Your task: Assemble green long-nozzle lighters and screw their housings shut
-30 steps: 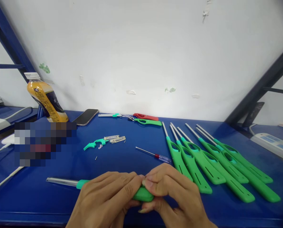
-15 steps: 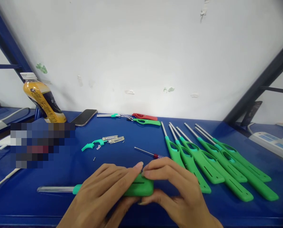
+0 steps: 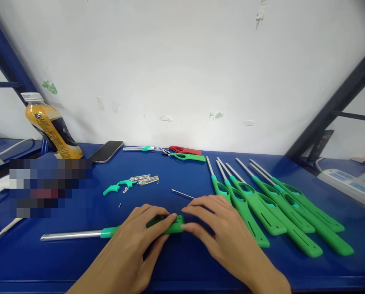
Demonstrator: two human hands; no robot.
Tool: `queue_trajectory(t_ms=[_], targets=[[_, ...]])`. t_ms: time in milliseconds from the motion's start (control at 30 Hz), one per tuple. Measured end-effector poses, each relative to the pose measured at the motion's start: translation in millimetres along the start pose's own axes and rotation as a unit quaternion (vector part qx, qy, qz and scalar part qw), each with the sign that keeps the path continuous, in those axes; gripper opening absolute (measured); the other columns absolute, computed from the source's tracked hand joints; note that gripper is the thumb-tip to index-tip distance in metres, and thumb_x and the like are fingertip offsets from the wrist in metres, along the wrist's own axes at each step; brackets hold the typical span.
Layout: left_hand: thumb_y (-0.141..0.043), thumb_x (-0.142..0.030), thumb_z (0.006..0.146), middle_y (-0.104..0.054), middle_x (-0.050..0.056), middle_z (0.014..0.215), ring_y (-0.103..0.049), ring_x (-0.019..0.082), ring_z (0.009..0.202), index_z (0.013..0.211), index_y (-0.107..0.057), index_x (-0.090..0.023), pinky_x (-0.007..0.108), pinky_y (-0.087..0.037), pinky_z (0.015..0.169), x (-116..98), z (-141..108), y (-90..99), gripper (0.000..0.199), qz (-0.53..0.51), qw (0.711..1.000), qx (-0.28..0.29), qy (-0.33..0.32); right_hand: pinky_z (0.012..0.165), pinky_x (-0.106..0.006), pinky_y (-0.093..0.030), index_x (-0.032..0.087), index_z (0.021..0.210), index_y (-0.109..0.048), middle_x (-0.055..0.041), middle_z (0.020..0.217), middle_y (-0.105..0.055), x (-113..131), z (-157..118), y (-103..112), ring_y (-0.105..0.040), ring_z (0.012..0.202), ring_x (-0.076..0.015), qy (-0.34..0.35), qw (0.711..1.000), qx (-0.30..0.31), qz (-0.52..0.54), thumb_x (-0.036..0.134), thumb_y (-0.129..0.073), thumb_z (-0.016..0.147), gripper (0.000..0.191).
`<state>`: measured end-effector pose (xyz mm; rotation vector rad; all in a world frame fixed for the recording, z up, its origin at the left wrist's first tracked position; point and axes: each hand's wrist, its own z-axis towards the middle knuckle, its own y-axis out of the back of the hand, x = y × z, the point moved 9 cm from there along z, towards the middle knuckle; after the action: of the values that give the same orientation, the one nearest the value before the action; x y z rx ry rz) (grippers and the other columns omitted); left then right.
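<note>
My left hand (image 3: 136, 241) is wrapped over the green handle of a long-necked gas lighter (image 3: 110, 232), thumb and fingers pressed on it. The lighter lies sideways, its silver tube pointing left; much of the handle is hidden under my palm. My right hand (image 3: 223, 230) is at the handle's right end, fingers curved, with a gap between thumb and fingertips. Its thumb tip is at the handle's end; whether it touches I cannot tell. Behind my right hand shows the thin shaft of a screwdriver (image 3: 183, 194), its handle hidden.
Several green lighters (image 3: 269, 212) lie in a row at right. Teal trigger parts (image 3: 118, 187), clear fuel tubes (image 3: 148, 180) and a small screw (image 3: 119, 205) lie centre-left. Behind them are a red handle shell (image 3: 188, 151), a phone (image 3: 106, 151) and a bottle (image 3: 52, 126).
My right hand has loosened from the handle's end, its thumb and fingers parting. The lighter has shifted slightly up and left, with my left hand still on it.
</note>
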<state>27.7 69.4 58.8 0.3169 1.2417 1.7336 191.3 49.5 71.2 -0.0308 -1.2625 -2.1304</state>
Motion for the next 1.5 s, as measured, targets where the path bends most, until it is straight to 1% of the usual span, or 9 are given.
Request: queue_trajectory(t_ms=[167, 400, 567, 733, 1067, 1200, 1267, 1367, 1500], targets=[[-0.054, -0.018, 0.110, -0.073, 0.003, 0.136, -0.076, 0.025, 0.119, 0.153, -0.064, -0.039, 0.044, -0.068, 0.103, 1.3, -5.1, -5.6, 0.049, 0.008, 0.999, 0.045, 0.014, 0.096, -0.049, -0.051, 0.021, 0.117, -0.079, -0.0064, 0.111, -0.085, -35.9, -3.8, 10.0, -0.076, 0.102, -0.0302, -0.068, 0.987, -0.032, -0.142, 0.026, -0.070, 0.109, 0.013], [-0.052, -0.045, 0.115, -0.079, 0.007, 0.120, -0.077, 0.028, 0.109, 0.128, -0.080, -0.031, 0.044, -0.065, 0.100, 29.9, 1.6, 10.4, 0.034, 0.041, 0.997, -0.029, 0.065, 0.094, -0.048, -0.048, 0.024, 0.103, -0.080, -0.0039, 0.098, -0.083, -44.9, -3.4, 4.1, -0.073, 0.094, -0.0286, -0.082, 0.980, -0.036, -0.178, 0.021, -0.073, 0.106, 0.008], [-0.048, -0.037, 0.111, -0.082, 0.009, 0.120, -0.077, 0.033, 0.114, 0.119, -0.080, -0.026, 0.045, -0.061, 0.100, 72.5, 29.4, 8.2, 0.035, 0.133, 0.972, 0.105, 0.164, 0.092, -0.046, -0.048, 0.022, 0.105, -0.077, -0.0065, 0.101, -0.082, -42.9, -3.7, 16.5, -0.074, 0.093, -0.0283, -0.095, 0.975, -0.095, -0.178, 0.025, -0.067, 0.110, 0.012], [-0.055, -0.026, 0.111, -0.084, 0.010, 0.105, -0.080, 0.031, 0.095, 0.122, -0.077, -0.020, 0.044, -0.063, 0.087, 95.7, 55.7, 4.6, 0.025, 0.197, 0.941, 0.166, 0.220, 0.090, -0.045, -0.049, 0.022, 0.103, -0.078, -0.0072, 0.098, -0.082, -44.2, -5.1, 23.4, -0.075, 0.090, -0.0272, -0.099, 0.972, -0.137, -0.163, 0.028, -0.063, 0.112, 0.018], [-0.074, -0.039, 0.108, -0.072, 0.011, 0.136, -0.075, 0.028, 0.114, 0.138, -0.068, -0.018, 0.049, -0.066, 0.096, 100.0, 75.7, -17.8, 0.037, 0.231, 0.911, 0.218, 0.262, 0.089, -0.044, -0.048, 0.023, 0.100, -0.078, -0.0053, 0.094, -0.081, -46.2, -5.1, 29.0, -0.074, 0.087, -0.0265, -0.112, 0.974, -0.157, -0.122, 0.024, -0.072, 0.107, 0.010], [-0.074, -0.039, 0.108, -0.075, 0.009, 0.127, -0.076, 0.025, 0.107, 0.130, -0.071, -0.017, 0.047, -0.066, 0.093, 93.3, 76.4, -17.5, 0.031, 0.202, 0.926, 0.199, 0.248, 0.090, -0.043, -0.049, 0.024, 0.101, -0.077, -0.0052, 0.097, -0.082, -46.9, -5.3, 30.3, -0.074, 0.090, -0.0269, -0.118, 0.974, -0.166, -0.098, 0.023, -0.072, 0.107, 0.008], [-0.067, -0.031, 0.111, -0.077, 0.008, 0.113, -0.077, 0.024, 0.099, 0.115, -0.073, -0.016, 0.044, -0.064, 0.091, 87.8, 75.0, -9.5, 0.016, 0.175, 0.941, 0.166, 0.238, 0.091, -0.044, -0.050, 0.023, 0.103, -0.077, -0.0055, 0.100, -0.082, -47.6, -5.4, 30.5, -0.075, 0.091, -0.0275, -0.123, 0.974, -0.169, -0.083, 0.023, -0.071, 0.108, 0.008], [-0.052, -0.025, 0.110, -0.078, 0.005, 0.089, -0.077, 0.025, 0.081, 0.099, -0.068, -0.021, 0.037, -0.059, 0.079, 81.2, 66.4, 10.8, 0.020, 0.116, 0.959, 0.093, 0.239, 0.092, -0.044, -0.052, 0.024, 0.107, -0.076, -0.0060, 0.105, -0.084, -48.4, -5.8, 30.2, -0.077, 0.094, -0.0284, -0.130, 0.975, -0.174, -0.053, 0.024, -0.069, 0.109, 0.008], [-0.046, -0.047, 0.109, -0.072, -0.001, 0.066, -0.074, 0.022, 0.060, 0.099, -0.067, -0.024, 0.029, -0.053, 0.059, 76.6, 41.2, 29.3, 0.033, 0.020, 0.964, 0.003, 0.267, 0.090, -0.041, -0.056, 0.026, 0.110, -0.077, -0.0029, 0.102, -0.085, -44.3, -5.8, 32.4, -0.079, 0.094, -0.0270, -0.127, 0.974, -0.186, -0.002, 0.025, -0.071, 0.108, 0.007]])
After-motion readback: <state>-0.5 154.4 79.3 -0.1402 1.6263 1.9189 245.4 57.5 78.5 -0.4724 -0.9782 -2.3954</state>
